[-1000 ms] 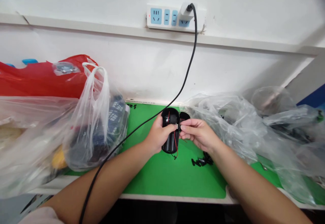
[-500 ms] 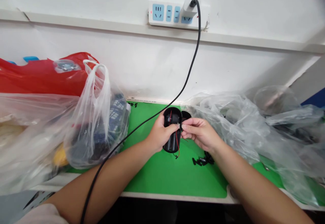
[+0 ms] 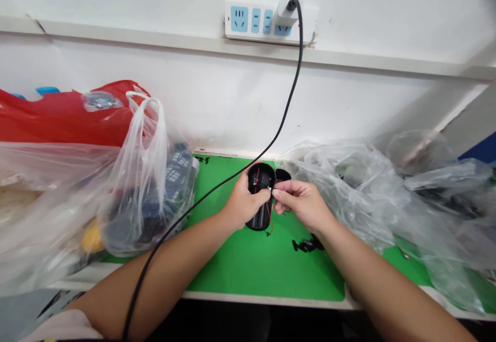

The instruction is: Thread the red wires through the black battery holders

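Observation:
My left hand (image 3: 244,202) grips a black plastic oval housing (image 3: 259,177), its thumb lying across the middle. Thin red wire (image 3: 270,227) runs along the housing and hangs below its lower end. A smaller black piece (image 3: 283,174) sits against the housing's upper right side. My right hand (image 3: 298,202) is close by, its fingertips pinched on a tiny pale tab (image 3: 269,190) at the housing's edge. The fingers partly hide the tab, and the housing's middle is hidden by my left hand.
A green work mat (image 3: 248,264) lies under my hands, with small black parts (image 3: 308,244) near my right wrist. A black cable (image 3: 240,172) crosses above my left forearm to a wall power strip (image 3: 248,20). Plastic bags (image 3: 143,176) (image 3: 341,187) crowd both sides.
My right fingertips have moved slightly left, closer to my left thumb. The housing has shifted slightly left, and my head view has barely moved.

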A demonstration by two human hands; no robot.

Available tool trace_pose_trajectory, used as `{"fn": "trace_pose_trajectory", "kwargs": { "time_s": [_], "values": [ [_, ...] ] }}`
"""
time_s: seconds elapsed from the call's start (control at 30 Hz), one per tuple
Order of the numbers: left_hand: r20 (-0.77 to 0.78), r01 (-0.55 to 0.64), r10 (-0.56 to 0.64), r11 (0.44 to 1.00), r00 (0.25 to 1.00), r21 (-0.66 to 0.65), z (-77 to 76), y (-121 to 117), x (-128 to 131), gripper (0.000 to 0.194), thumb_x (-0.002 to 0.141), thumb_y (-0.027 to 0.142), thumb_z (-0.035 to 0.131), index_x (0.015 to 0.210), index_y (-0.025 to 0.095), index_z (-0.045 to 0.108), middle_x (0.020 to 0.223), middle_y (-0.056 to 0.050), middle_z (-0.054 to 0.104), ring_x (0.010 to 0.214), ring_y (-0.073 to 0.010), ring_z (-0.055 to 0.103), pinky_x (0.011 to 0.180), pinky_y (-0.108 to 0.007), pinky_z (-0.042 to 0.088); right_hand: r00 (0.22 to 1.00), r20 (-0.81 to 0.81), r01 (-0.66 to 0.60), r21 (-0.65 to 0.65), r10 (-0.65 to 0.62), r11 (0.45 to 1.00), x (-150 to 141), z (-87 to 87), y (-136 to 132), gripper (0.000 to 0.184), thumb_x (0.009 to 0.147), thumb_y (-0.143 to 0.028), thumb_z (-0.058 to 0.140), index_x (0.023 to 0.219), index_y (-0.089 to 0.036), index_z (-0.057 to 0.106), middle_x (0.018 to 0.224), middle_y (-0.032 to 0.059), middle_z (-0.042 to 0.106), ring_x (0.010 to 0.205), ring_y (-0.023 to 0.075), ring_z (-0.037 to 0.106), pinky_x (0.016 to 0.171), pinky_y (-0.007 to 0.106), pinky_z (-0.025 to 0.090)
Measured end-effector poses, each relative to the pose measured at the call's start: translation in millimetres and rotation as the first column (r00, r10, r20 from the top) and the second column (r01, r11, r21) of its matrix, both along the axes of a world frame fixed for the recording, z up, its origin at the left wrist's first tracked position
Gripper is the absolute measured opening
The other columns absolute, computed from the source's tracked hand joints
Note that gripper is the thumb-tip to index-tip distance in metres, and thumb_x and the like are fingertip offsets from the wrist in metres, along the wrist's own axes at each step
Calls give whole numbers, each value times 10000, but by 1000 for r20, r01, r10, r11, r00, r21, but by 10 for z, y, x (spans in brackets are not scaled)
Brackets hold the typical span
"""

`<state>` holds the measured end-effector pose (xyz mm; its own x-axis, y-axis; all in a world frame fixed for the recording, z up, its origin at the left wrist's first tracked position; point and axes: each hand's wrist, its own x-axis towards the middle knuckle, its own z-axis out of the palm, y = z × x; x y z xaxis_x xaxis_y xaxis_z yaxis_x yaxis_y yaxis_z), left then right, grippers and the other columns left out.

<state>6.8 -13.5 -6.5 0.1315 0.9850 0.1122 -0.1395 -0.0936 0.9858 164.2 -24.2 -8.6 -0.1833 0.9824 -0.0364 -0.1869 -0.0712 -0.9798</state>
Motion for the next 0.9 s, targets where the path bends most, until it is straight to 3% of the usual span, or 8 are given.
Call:
{"fn": "trace_pose_trajectory", "kwargs": {
  "time_s": [0.1,0.2,0.33,0.43,0.6,0.73,0.9],
  "values": [
    [-8,12,-13,997,1000,-79,20,-7,-1,512,680,207,667,1153,216,470,834,18,602,652,-113,597,628,-261,513,991,132,4,118,-20,993,-39,16,-37,333,718,-399,748,890,-133,645,590,4,629,492,116,586,488,232,500],
    [7,48,-48,990,999,-136,17,-11,-2,451,698,240,649,1103,202,453,702,42,575,548,-123,579,528,-256,488,946,323,-88,230,9,969,-77,49,-99,309,856,-439,581,773,-143,614,563,3,583,481,114,543,489,238,450],
    [-29,-34,33,999,999,-42,-8,1,2,410,664,196,646,1047,185,501,759,30,588,629,-114,585,615,-255,507,815,552,-121,458,-175,881,-140,65,-173,388,945,-374,419,617,-173,472,549,4,508,515,117,481,519,244,380],
    [-57,-87,93,992,994,87,-15,8,5,392,642,171,645,1018,173,535,878,5,604,774,-120,589,745,-262,505,794,561,-142,543,-232,828,-174,48,-192,335,961,-312,374,666,-178,460,648,22,533,603,134,502,580,251,393],
    [-61,-92,107,974,992,209,10,1,7,422,640,171,641,1047,171,532,931,-5,601,843,-132,581,803,-274,485,794,562,-204,607,-233,768,-180,29,-206,210,955,-229,365,845,-172,534,801,40,564,729,150,533,692,264,418],
    [-52,-82,94,978,994,190,38,-33,22,423,644,181,638,1052,171,527,910,0,593,834,-132,580,795,-274,485,742,601,-194,618,-299,761,-189,18,-237,212,949,-209,351,838,-172,528,742,30,556,675,150,528,654,270,403],
    [-52,-75,81,992,995,105,66,-87,51,455,652,172,626,1092,176,510,950,-9,607,846,-135,587,803,-278,487,615,658,-185,656,-434,732,-224,-9,-277,243,931,-207,333,792,-163,527,672,42,551,603,162,510,586,281,382]
  ]
}}
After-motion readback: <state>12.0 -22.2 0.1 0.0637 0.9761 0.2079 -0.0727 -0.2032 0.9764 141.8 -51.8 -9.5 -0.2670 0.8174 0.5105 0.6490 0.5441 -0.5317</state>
